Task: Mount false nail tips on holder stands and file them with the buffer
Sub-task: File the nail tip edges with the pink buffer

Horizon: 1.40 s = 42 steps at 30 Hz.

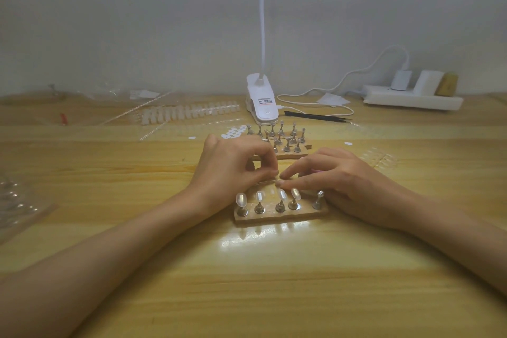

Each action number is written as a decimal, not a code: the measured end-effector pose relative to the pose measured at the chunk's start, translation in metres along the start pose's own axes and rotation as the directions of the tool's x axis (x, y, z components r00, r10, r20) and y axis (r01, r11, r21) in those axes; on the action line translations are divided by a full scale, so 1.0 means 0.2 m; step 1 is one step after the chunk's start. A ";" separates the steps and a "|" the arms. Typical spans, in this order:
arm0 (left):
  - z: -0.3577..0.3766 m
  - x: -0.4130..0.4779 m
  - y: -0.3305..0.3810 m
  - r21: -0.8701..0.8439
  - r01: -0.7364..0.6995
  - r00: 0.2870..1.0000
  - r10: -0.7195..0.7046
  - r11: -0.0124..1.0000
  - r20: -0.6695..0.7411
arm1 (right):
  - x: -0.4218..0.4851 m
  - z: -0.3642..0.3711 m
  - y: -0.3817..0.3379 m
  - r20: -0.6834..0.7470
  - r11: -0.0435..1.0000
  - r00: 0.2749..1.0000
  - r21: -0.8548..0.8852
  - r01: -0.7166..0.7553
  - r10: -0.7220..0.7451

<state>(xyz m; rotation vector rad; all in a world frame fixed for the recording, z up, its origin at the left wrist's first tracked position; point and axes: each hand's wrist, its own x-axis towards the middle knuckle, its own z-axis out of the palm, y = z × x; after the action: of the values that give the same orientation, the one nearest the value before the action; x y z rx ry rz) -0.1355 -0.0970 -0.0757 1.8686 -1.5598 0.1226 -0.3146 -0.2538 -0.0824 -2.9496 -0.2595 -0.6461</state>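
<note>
A wooden base (279,217) lies near me with a row of metal holder stands; several carry clear nail tips (241,198), and the rightmost stand (319,200) looks bare. Just behind it my left hand (236,167) pinches a thin clear strip (267,181) between thumb and curled fingers. My right hand (332,175) meets it from the right, fingertips pinching at the strip's end. What the fingertips hold there is too small to tell. Further back, a second wooden base (290,156) bears several bare metal stands (287,143).
A white clip lamp (262,101) stands behind the stands, its cable running to a white power strip (411,99) at the back right. Black tweezers (315,116) lie right of the lamp. Strips of nail tips (189,112) and clear bags (16,200) lie to the left.
</note>
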 end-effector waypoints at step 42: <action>-0.06 0.03 -0.04 -0.666 0.183 0.983 -0.137 0.723 0.121 | 0.04 -0.08 -0.02 -0.038 0.680 0.824 0.587 -0.439 0.565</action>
<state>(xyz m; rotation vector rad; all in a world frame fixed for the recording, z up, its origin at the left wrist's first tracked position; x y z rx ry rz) -0.1234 -0.0946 -0.0675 1.4013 -1.2306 -0.5318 -0.3141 -0.2518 -0.0645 -2.1982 0.3403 -0.6561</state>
